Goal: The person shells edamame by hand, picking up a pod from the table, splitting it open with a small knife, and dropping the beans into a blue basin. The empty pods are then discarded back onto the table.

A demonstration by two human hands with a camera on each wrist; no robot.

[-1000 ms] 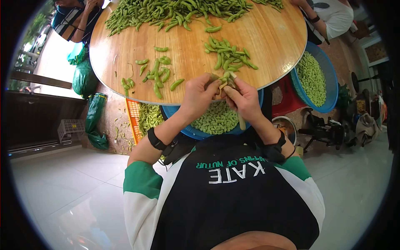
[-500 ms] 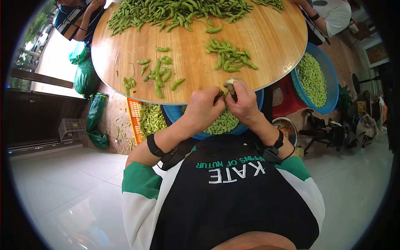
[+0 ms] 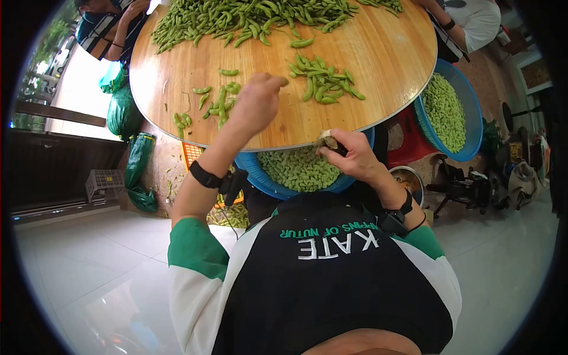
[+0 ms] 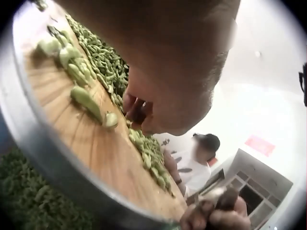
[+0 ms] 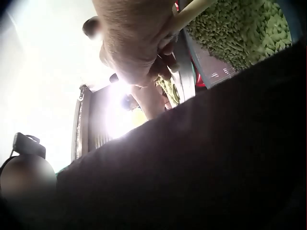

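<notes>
In the head view my left hand [image 3: 257, 105] hangs over the wooden tabletop [image 3: 390, 65], fingers curled, between small groups of green pods [image 3: 324, 80]. Something dark green shows at its fingertips; whether it is held cannot be told. The left wrist view shows this left hand [image 4: 165, 91] from behind, with a dark patch between its curled fingers. Near the table's front edge my right hand [image 3: 354, 155] grips a whitish and dark object [image 3: 325, 140]. In the right wrist view a pale stick [image 5: 194, 13] extends from the right hand [image 5: 134, 45].
A large heap of pods [image 3: 248, 18] lies at the table's far side. Below its front edge stands a blue basin [image 3: 251, 171] of shelled beans [image 3: 302, 171], with another blue basin [image 3: 473, 133] at right. An orange basket [image 3: 192, 154] is at left. People sit across the table.
The left hand has parted from the right and moved up and left over the table. The right hand has drawn slightly back toward the body, still holding its object.
</notes>
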